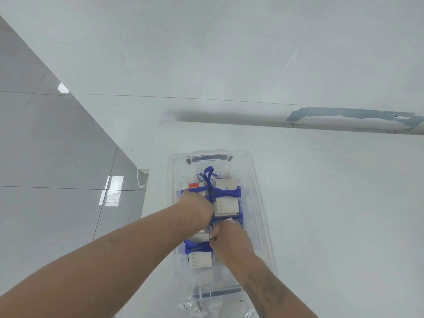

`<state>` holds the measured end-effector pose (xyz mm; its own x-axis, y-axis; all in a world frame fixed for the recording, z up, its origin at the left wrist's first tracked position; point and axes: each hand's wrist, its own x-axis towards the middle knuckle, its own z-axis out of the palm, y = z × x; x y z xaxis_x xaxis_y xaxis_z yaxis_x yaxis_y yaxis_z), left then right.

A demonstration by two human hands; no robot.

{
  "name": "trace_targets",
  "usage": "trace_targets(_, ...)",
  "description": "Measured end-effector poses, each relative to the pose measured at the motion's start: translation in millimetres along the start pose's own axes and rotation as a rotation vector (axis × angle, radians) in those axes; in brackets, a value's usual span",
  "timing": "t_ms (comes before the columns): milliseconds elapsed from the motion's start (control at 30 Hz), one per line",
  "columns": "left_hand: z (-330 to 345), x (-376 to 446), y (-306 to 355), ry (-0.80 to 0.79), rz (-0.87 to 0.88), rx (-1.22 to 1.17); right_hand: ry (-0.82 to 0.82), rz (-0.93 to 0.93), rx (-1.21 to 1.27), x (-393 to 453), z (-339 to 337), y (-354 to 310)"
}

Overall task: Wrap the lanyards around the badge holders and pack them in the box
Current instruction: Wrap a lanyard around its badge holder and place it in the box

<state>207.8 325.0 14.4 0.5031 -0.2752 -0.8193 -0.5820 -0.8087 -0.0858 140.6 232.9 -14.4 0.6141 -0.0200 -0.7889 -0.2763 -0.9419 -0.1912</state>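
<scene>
Several wrapped badge holders (226,198) lie inside the clear plastic box (257,180), each bound with a blue lanyard (226,192). One bundle sits just beyond the left hand (198,208), another lies just to the left of the right hand (230,241), and a loose loop of strap stands up past the left knuckles.

These bundles look light. The holders are likely thin, flexible plastic with slick faces, and the flat woven strap is soft and apt to unwind if let go. The safest hold seems to be across the wrapped band, pinching strap and holder together, not by a loose loop.

The left hand is curled, back to the camera, low over the far bundles; whether its fingers hold anything I cannot tell. The right hand is curled too, its fingertips (212,243) pinching at the blue strap of the near bundle (199,253).

Much is hidden. Both palms face away, and the forearms cover the middle of the box. How many bundles are packed cannot be counted, and the print on the cards is unreadable. Nearer than both wrists, crumpled clear wrapping (202,307) is cut off by the frame edge. The box rests on the white counter (321,203).
</scene>
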Motion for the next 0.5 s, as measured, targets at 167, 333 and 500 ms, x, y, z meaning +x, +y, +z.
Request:
trace_targets(167, -3.9, -6.3, 0.3, 0.034, -0.007, -0.032, 0.073, -0.011, -0.045, -0.4, 0.3, -1.5)
trace_targets(333, -9.2, -14.4, -0.3, 0.077, 0.011, -0.034, 0.107, -0.019, -0.038, -10.8, -3.8, 0.1)
trace_targets(500, -12.3, -23.6, -2.4, 0.062, 0.004, -0.009, 0.138, -0.026, -0.021, -29.8, -24.1, 1.3)
